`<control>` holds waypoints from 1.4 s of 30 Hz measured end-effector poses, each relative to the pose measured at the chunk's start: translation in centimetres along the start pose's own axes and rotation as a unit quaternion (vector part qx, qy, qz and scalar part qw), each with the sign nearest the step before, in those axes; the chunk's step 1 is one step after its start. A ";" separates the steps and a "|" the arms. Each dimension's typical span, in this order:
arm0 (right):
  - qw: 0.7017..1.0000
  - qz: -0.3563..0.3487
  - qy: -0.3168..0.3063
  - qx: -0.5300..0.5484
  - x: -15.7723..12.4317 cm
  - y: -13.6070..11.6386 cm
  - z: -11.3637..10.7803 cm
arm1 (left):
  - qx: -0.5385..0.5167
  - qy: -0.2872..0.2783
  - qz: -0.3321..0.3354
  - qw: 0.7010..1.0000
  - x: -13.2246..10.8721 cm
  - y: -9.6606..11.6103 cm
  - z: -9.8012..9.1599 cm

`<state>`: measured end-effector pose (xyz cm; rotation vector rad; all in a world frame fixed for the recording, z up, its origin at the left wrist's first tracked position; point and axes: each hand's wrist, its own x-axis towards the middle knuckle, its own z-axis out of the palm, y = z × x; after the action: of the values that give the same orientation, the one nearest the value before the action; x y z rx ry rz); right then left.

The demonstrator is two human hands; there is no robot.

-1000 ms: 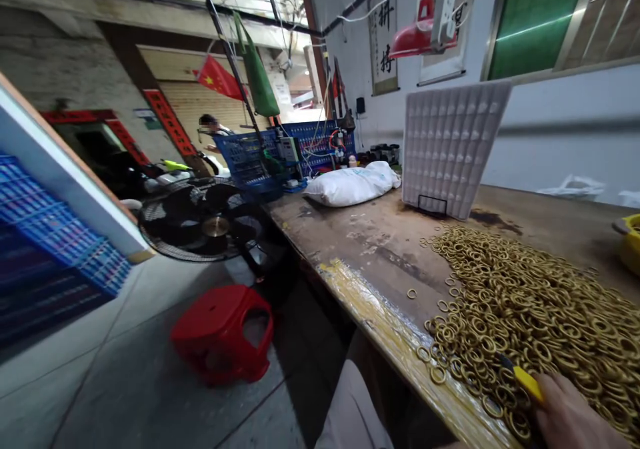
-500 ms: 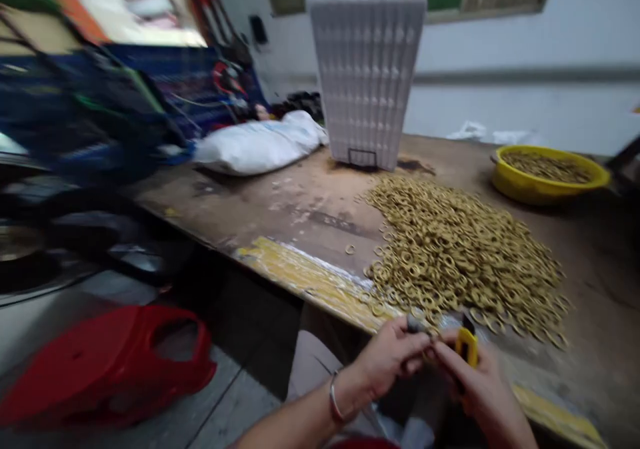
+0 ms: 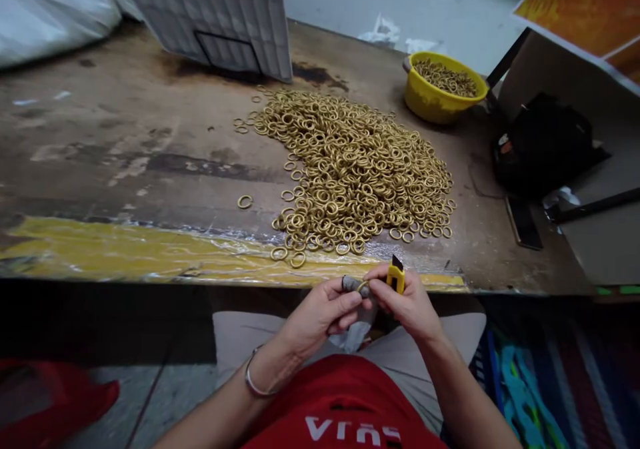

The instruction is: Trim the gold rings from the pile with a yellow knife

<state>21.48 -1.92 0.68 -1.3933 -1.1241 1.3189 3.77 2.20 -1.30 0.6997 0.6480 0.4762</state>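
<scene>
Fingers of the left hand [image 3: 333, 310] and right hand [image 3: 409, 302] pinch one gold-coloured ring [image 3: 362, 287] by the near edge of the table [image 3: 100, 129], before a ring pile [image 3: 353, 175], the right also gripping a yellow cutter [image 3: 396, 279] whose blade [image 3: 397, 261] should point away from skin.

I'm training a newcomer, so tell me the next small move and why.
Probably turn the yellow cutter toward the ring: the left hand holds the ring, while the right hand grips the cutter with its dark blade clear of it.

White lettering [image 3: 354, 431] on red shirt [image 3: 345, 385], wording unclear
</scene>
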 end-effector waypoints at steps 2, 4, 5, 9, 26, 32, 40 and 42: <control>1.000 -0.008 0.015 -0.006 0.0 0.3 -0.1 | -0.014 -0.023 -0.017 1.000 0.1 0.0 -0.2; 1.000 -0.018 0.022 -0.013 -0.1 0.6 -0.2 | -0.017 -0.039 -0.025 0.999 0.1 0.0 -0.3; 0.999 -0.022 0.023 -0.016 -0.1 0.7 -0.2 | -0.012 -0.040 -0.023 0.999 0.0 0.0 -0.3; 0.998 -0.035 0.027 -0.045 -0.4 0.7 -0.3 | 0.027 0.004 0.008 1.000 -0.4 -0.3 -0.2; 0.999 0.038 -0.004 0.007 -0.3 0.2 0.1 | 0.194 0.033 0.103 0.975 -0.6 -0.7 0.2; 0.992 -0.031 0.045 -0.116 -0.6 0.3 0.1 | 0.160 0.064 0.105 0.979 -0.6 -0.5 0.6; 0.847 -0.157 0.018 -0.508 -1.8 0.0 0.2 | 0.173 0.100 0.140 0.970 -0.5 -0.5 0.6; 0.825 -0.152 0.017 -0.544 -1.8 0.1 0.5 | 0.191 0.095 0.146 0.966 -0.5 -0.5 0.6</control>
<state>20.94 -3.66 0.93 -1.8539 -2.1309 0.3293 3.88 1.30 -1.08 1.1335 0.8327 0.7066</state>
